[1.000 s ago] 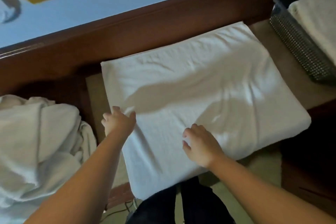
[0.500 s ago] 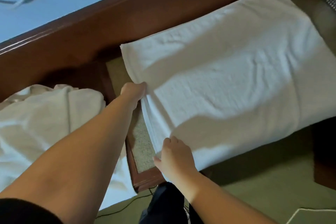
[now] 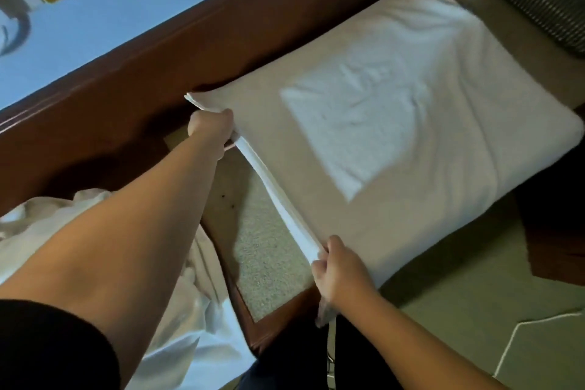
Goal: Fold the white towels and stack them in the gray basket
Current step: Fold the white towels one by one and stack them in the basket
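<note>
Head view: folded towel [image 3: 395, 123] lies on the table [image 3: 272, 266] (layered left edge raised)
Left hand [image 3: 210, 130]: fingers pinch its far-left corner
Right hand [image 3: 340, 269]: fingers grip its near-left corner
Basket [image 3: 535, 0]: far right

Folded towel [image 3: 395, 136] flat on bench top [image 3: 269, 250], basket [image 3: 535, 0] behind it to the right, heap of unfolded towels [image 3: 196, 310] left of bench, near the person.
</note>
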`<control>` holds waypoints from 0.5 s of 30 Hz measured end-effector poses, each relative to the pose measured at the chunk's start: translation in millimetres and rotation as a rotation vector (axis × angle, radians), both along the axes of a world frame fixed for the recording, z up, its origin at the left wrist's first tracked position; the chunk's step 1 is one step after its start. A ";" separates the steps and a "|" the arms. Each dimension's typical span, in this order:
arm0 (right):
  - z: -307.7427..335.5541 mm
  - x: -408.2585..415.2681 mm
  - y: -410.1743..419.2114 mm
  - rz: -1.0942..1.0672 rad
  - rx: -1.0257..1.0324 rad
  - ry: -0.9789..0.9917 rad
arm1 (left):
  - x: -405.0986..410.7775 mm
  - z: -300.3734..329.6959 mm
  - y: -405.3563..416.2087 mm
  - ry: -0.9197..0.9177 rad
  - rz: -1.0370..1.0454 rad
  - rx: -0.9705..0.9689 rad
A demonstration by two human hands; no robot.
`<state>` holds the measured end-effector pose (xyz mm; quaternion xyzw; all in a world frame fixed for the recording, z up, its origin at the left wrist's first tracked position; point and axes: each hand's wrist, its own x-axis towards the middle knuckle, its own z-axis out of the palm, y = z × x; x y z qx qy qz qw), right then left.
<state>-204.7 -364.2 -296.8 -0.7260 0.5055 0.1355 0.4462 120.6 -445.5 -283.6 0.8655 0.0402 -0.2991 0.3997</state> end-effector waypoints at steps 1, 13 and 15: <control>4.5 -10.7 -11.1 -0.090 0.022 -0.035 | -2.0 6.4 -11.7 -0.016 -0.023 -0.023; 18.5 -137.2 -118.2 -0.189 -0.081 0.142 | -45.1 24.8 -146.7 -0.075 -0.524 0.170; 10.6 -146.9 -122.6 -0.252 -0.046 0.175 | -53.2 10.0 -151.9 -0.281 -0.862 0.388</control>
